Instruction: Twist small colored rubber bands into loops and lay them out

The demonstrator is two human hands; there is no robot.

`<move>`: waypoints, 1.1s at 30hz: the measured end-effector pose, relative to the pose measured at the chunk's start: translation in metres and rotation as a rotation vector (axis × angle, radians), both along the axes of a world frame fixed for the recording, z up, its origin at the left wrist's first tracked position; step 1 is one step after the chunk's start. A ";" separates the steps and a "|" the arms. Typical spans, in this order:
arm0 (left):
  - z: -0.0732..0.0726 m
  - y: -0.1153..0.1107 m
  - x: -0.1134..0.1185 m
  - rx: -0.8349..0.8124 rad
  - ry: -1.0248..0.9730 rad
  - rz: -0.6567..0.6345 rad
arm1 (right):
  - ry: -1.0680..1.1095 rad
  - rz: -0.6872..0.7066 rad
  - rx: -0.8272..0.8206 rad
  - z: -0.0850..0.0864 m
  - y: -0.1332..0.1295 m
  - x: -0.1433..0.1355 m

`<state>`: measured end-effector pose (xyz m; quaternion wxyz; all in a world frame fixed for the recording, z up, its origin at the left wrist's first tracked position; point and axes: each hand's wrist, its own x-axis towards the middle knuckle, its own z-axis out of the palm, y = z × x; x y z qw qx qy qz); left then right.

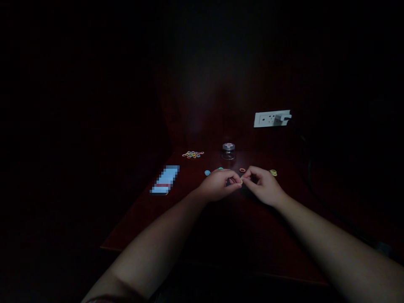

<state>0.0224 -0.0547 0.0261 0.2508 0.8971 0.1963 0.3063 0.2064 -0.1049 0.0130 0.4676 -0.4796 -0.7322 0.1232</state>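
Between the fingertips of my left hand (220, 184) and my right hand (263, 185) is a small yellow hair tie (241, 181). Both hands pinch it from opposite sides, above the dark red table. Just behind them lie an orange-brown hair tie (242, 170) and a green one (220, 168), the latter partly hidden by my left hand. Left of that hand are blue hair ties (207, 173). A few yellow hair ties (273, 173) rest beyond my right wrist. At the back left is a pile of mixed-colour hair ties (192, 155).
A clear jar with a lid (228, 151) stands at the back of the table (142, 223). A lit phone (166, 180), its screen blurred, lies near the left edge. On the wall is a socket panel (272, 118) with a plug and dark cable hanging down at the right.
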 end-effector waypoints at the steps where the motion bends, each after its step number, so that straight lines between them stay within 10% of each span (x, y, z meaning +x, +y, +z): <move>1: 0.000 -0.001 0.000 0.013 -0.002 0.015 | 0.005 0.017 -0.006 0.000 0.000 0.000; 33: -0.001 0.000 0.003 0.051 -0.144 0.314 | -0.147 0.217 0.006 0.006 -0.008 -0.012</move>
